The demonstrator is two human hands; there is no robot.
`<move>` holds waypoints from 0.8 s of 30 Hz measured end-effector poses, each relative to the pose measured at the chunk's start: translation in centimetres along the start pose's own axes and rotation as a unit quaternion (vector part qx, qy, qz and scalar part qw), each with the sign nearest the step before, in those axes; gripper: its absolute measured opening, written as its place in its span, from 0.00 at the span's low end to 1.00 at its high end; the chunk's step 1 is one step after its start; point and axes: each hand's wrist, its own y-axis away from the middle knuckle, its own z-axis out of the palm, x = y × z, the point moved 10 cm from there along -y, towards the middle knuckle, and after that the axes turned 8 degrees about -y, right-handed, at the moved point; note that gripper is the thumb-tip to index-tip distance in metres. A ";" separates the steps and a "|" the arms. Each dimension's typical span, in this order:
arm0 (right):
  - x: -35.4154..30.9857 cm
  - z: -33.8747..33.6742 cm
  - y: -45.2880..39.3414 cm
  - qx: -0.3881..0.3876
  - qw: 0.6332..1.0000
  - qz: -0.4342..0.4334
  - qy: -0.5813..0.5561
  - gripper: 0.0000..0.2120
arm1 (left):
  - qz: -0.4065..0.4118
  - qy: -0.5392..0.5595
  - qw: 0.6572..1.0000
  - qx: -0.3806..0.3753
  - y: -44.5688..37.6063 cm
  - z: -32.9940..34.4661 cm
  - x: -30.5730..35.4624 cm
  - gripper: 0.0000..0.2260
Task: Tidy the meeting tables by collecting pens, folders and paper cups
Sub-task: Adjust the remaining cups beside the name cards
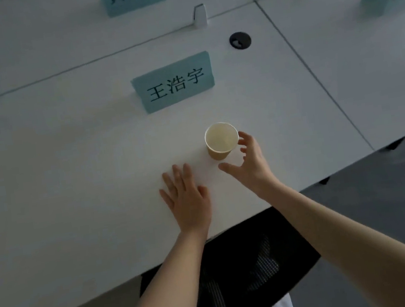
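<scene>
The right hand (248, 162) is spread, fingers and thumb apart, holding nothing; its fingertips (242, 138) reach the right side of the paper cup (221, 141), whether touching I cannot tell. The cup stands upright just up and left of that hand, centre frame, on the white table (69, 186). The left hand (185, 198) lies flat on the table, lower left of the cup and farther off. A teal name card (173, 82) stands beyond.
</scene>
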 end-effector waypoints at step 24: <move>-5.5 -5.6 -15.7 -0.041 0.995 -0.095 0.009 0.30 | -0.134 -0.030 0.990 0.042 -7.5 0.2 5.9 0.31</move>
